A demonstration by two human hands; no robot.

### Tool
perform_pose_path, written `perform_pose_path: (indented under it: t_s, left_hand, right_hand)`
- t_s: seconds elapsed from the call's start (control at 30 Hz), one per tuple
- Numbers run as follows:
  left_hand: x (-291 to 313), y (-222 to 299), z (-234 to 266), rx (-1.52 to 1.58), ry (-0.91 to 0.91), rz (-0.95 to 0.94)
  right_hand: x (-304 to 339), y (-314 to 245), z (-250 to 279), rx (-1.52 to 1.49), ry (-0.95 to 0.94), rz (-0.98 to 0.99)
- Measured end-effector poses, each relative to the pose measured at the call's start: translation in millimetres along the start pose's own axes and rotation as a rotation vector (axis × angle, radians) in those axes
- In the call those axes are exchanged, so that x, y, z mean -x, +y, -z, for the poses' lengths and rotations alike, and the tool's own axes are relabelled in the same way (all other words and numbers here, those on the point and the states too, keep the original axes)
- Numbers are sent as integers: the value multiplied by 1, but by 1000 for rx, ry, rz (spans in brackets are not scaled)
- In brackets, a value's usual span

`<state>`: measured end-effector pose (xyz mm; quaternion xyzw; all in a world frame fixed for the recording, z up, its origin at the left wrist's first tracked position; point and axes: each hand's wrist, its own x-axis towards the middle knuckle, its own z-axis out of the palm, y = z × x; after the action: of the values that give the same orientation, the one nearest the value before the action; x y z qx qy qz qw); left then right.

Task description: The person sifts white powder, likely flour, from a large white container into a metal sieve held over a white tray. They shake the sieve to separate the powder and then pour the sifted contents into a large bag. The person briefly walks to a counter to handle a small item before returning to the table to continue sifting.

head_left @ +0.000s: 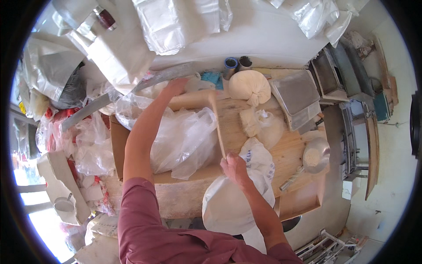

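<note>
An opened cardboard box (184,177) lies on the wooden table, with crumpled clear plastic bags (189,136) filling it. My right hand (235,168) is closed on the box's near right corner, fingers wrapped over the edge. Across the box stretches my left arm, and my left hand (177,86) is by its far wall, next to clear plastic; its fingers do not show well enough to tell their grip. Just under my right forearm stands a large white sack (228,204), its folded-back top bearing blue print.
Right of the box on the table (281,154) are a tied cloth bundle (249,86), a clear bag (269,128), metal trays (296,94) and a metal scoop (313,157) holding pale powder. Two dark cups (230,66) stand behind. Plastic bags (94,152) crowd the left; more hang above.
</note>
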<state>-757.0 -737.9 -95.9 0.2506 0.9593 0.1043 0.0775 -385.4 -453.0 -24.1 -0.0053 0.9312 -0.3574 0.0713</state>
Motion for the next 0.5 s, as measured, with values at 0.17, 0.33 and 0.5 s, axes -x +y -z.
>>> perform_pose_path:
  t_s: [0.17,0.33,0.5]
  left_hand:
    - [-52,59,9,-59,-206,-3]
    - [-63,53,-2,-10,-134,-15]
    - [-73,47,12,174,141,-148]
  right_hand:
    - [8,4,-2,80,13,62]
    - [10,0,-1,52,52,67]
    - [16,0,9,90,31,114]
